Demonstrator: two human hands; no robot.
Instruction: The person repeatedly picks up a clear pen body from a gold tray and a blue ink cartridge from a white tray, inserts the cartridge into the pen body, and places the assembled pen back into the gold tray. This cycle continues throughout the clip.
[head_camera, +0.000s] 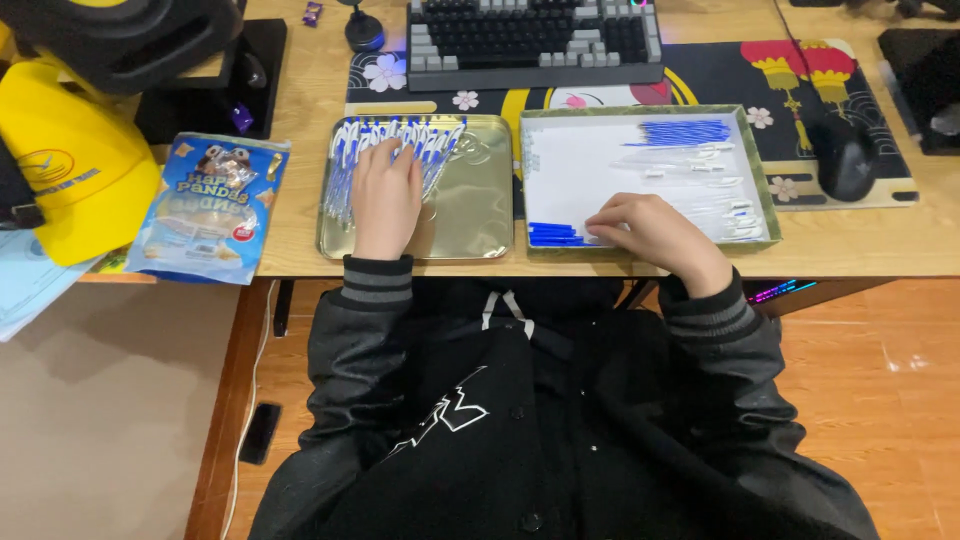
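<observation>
My left hand lies flat, fingers spread, on a row of blue and white pens in a gold metal tray. My right hand rests with curled fingers in a white-lined tray with a green rim, its fingertips at a small bunch of blue pen parts. The same tray holds a row of blue refills at the back and several clear barrels on the right. Whether the right hand pinches a part is hidden.
A keyboard and a black mouse sit on a patterned desk mat behind the trays. A blue snack bag and a yellow cap lie at the left. The desk edge runs just below the trays.
</observation>
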